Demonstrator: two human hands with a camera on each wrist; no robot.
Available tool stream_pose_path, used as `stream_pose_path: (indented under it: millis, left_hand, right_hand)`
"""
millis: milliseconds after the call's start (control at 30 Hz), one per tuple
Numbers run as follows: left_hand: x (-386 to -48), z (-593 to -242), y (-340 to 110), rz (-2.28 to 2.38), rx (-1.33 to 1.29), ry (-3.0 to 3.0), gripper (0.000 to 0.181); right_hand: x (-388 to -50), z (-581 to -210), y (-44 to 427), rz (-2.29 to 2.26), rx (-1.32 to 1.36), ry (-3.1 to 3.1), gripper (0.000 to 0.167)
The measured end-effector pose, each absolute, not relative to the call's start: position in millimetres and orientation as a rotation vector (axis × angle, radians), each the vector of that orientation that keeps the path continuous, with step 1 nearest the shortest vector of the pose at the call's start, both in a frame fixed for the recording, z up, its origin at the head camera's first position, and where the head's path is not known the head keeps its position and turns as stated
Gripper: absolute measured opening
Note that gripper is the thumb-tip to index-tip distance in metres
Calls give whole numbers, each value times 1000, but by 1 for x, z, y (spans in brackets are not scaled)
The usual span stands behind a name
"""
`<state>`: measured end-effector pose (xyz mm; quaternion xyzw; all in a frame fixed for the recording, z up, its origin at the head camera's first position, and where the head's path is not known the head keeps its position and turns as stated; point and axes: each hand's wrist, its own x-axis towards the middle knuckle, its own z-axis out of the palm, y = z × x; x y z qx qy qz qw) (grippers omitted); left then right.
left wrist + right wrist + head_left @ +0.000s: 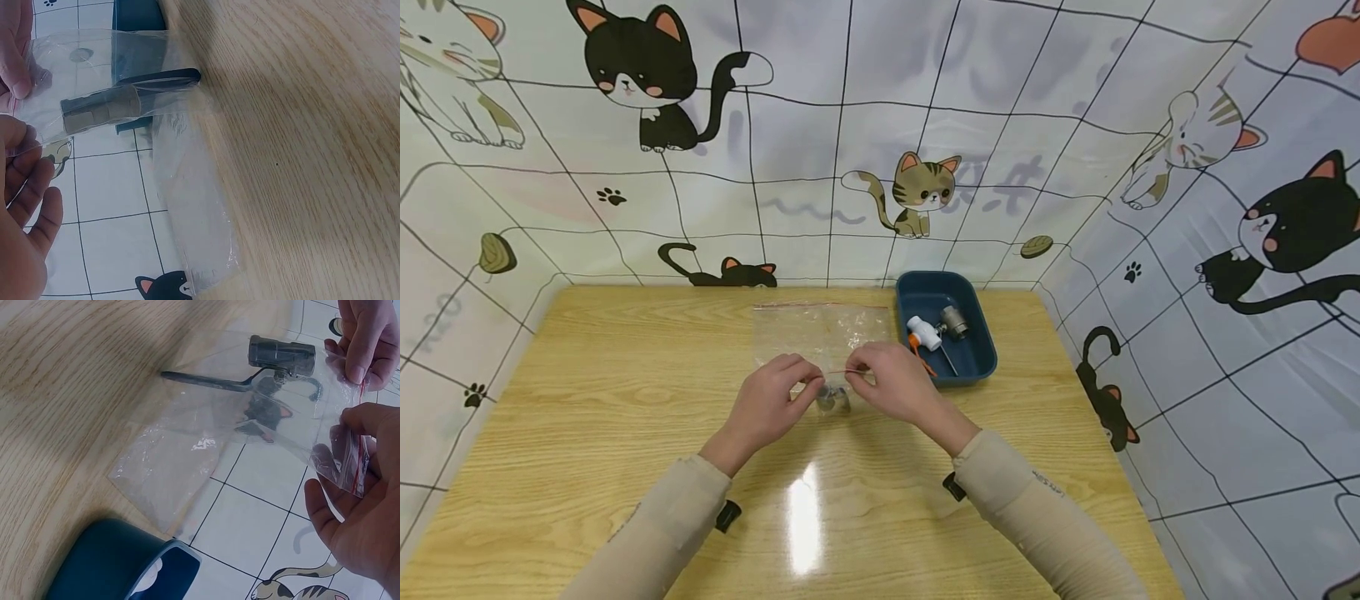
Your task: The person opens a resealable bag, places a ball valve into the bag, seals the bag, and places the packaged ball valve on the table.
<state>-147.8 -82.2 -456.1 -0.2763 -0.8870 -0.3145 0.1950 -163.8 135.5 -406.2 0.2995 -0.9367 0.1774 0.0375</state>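
Note:
Between both hands hangs a clear zip bag (315, 440) with a red strip along its mouth. My left hand (775, 398) pinches one end of that mouth. Opposite it, my right hand (891, 383) holds the other end between thumb and fingers. Inside the bag lies a metal lever valve (281, 356), with a grey cylindrical body and a long dark handle; the left wrist view shows the same valve (103, 109) through the plastic. In the head view, the fingers partly cover the bag and the valve looks small and blurred.
A second clear zip bag (797, 329) lies flat on the wooden table (625, 400) behind the hands. At the back right stands a dark blue bin (985, 354) holding a white plastic valve (923, 333) with an orange handle and a metal fitting (955, 322). Cat-print sheeting surrounds the table.

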Motion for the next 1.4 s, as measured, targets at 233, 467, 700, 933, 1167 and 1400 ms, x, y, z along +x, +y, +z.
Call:
stream_pose_path:
  millis: [233, 467, 700, 933, 1167, 1400]
  left_hand:
    - [-149, -458, -83, -888, -773, -2497, 12]
    - [-151, -458, -84, -882, -776, -2502, 11]
    - [-155, -455, -84, -853, -780, -2520, 5]
    - [-158, -453, -86, -843, -787, -2532, 6]
    - [-159, -451, -85, -838, -785, -2529, 8]
    - [-160, -453, -81, -856, -790, -2533, 8]
  right_hand:
    - [-167, -405, 138, 551, 913, -2888, 6]
    - [-168, -407, 139, 577, 903, -2884, 6]
    - [-173, -413, 140, 629, 869, -2905, 8]
    - [-176, -419, 139, 646, 881, -2927, 11]
    - [-174, -412, 142, 656, 819, -2935, 8]
    - [-175, -413, 146, 684, 794, -2942, 9]
